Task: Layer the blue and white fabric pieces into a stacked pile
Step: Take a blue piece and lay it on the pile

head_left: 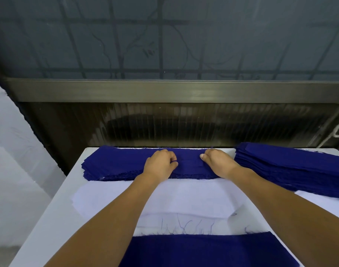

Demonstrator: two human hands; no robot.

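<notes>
A stack of dark blue fabric pieces (114, 164) lies along the far edge of the white table (54, 214). My left hand (161, 164) sits on it with thumb and fingers pinching the top blue piece. My right hand (216, 161) lies beside it on the same stack, fingers curled onto the top piece. White fabric pieces (186, 197) lie in front of that stack, under my forearms. A single blue piece (203, 251) with frayed threads covers the near pile.
A second, thicker stack of blue pieces (292, 166) lies at the table's right, over a white sheet (326, 203). A dark wall panel and a metal sill (164, 91) rise just behind the table. White cloth hangs at the left (8, 151).
</notes>
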